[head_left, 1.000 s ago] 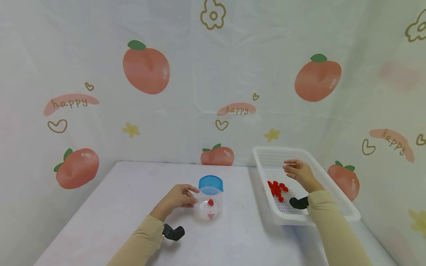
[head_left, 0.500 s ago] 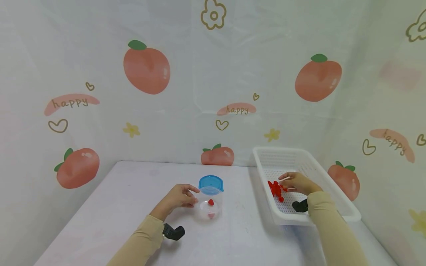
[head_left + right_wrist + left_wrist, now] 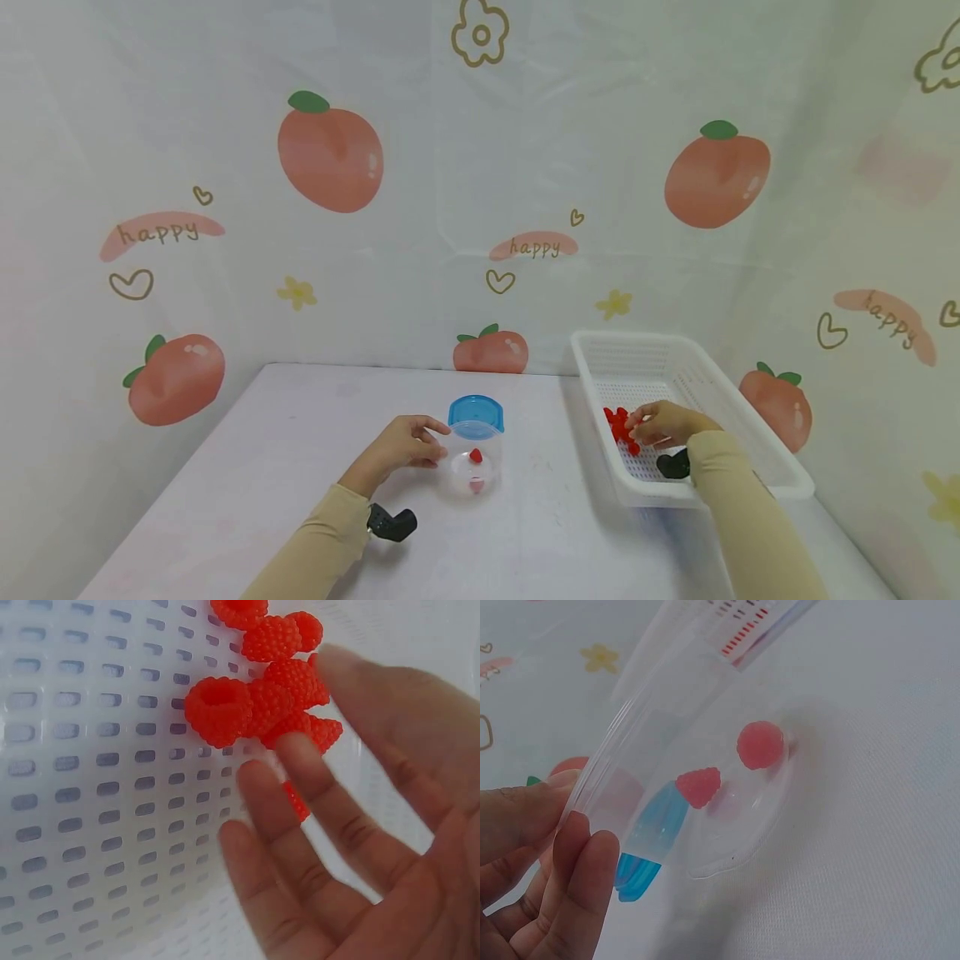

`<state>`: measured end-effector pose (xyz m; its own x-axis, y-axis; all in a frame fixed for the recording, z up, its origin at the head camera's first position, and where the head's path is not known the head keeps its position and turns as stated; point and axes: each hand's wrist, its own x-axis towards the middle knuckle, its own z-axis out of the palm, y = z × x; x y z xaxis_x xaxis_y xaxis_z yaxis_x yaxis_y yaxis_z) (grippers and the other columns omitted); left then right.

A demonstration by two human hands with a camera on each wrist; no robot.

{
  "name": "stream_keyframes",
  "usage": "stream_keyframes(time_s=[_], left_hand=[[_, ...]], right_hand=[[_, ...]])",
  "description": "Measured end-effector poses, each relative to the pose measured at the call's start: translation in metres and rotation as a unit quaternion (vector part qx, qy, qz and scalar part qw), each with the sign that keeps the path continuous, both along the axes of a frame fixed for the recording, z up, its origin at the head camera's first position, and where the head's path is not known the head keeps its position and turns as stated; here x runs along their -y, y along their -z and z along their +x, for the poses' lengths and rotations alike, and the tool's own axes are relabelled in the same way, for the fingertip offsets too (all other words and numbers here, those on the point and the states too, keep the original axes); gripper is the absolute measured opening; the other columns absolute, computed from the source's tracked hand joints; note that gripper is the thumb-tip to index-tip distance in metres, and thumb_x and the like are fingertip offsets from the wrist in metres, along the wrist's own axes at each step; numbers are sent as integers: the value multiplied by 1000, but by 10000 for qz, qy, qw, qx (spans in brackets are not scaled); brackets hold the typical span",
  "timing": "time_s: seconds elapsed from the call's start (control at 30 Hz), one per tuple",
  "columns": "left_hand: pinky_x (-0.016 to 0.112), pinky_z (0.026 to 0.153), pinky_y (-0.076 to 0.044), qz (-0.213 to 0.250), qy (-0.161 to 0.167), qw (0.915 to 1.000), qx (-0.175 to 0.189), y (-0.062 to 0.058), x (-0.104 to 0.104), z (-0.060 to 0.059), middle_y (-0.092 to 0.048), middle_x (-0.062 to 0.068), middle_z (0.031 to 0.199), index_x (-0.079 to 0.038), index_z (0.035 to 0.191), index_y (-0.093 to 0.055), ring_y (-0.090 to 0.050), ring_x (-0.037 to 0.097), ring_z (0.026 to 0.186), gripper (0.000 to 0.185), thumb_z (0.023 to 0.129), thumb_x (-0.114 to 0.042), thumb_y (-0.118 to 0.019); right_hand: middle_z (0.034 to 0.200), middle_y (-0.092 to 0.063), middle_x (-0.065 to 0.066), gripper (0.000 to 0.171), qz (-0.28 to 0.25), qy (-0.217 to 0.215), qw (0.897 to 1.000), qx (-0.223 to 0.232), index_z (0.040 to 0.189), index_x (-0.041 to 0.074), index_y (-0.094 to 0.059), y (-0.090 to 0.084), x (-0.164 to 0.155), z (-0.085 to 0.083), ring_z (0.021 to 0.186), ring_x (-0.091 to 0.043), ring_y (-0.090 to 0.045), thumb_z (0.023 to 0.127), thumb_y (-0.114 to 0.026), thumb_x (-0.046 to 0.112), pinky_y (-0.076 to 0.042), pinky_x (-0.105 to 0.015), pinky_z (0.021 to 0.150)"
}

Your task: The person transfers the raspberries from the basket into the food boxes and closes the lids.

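Observation:
A clear plastic jar (image 3: 474, 471) stands mid-table with a blue lid (image 3: 476, 414) at its far upper edge. Two red raspberries (image 3: 760, 745) lie inside it. My left hand (image 3: 433, 442) grips the jar's rim (image 3: 622, 746) between thumb and fingers (image 3: 585, 862). A pile of red raspberries (image 3: 615, 423) lies in the white perforated basket (image 3: 750, 408) on the right. My right hand (image 3: 647, 425) is down in the basket, its fingers (image 3: 300, 761) fairly straight and resting on the raspberries (image 3: 247, 705), thumb on the far side of the pile.
The white table (image 3: 285, 450) runs to a wall sheet printed with peaches at the back and sides. Black wrist mounts sit by the left sleeve (image 3: 390, 523) and the right sleeve (image 3: 672, 465). The basket floor (image 3: 90, 787) left of the berries is bare.
My right hand has come down and back from the basket's far middle onto the raspberry pile. The left hand and the jar have stayed put.

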<state>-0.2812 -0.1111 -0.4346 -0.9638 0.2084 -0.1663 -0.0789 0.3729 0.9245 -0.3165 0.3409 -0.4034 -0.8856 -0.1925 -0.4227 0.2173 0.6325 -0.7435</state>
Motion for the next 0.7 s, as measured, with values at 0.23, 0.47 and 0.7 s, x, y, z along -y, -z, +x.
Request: stream_keyframes(time_s=[0.23, 0.47, 0.7], left_hand=[[31, 70, -60, 42, -25, 10000, 18, 0, 0, 0, -61, 9, 83, 0, 114, -65, -63, 16, 69, 33, 82, -4, -74], [31, 70, -60, 77, -10, 10000, 4, 1, 0, -1, -61, 9, 83, 0, 113, -65, -63, 16, 69, 33, 82, -3, -74], [31, 70, -60, 138, 30, 9999, 29, 2, 1, -2, -61, 9, 83, 1, 114, -65, -63, 16, 69, 33, 82, -3, -74]], right_hand=[[92, -65, -3, 27, 767, -381, 9962, 175, 112, -2, -64, -2, 1, 3, 84, -18, -59, 89, -64, 13, -53, -34, 76], [97, -66, -5, 29, 937, -574, 9938, 186, 113, -3, -65, 0, 2, 3, 85, -16, -64, 88, -64, 11, -54, -38, 81], [97, -60, -6, 22, 1115, -637, 9914, 251, 107, 0, -68, 0, 5, 5, 87, -19, -57, 86, -64, 5, -51, -34, 82]])
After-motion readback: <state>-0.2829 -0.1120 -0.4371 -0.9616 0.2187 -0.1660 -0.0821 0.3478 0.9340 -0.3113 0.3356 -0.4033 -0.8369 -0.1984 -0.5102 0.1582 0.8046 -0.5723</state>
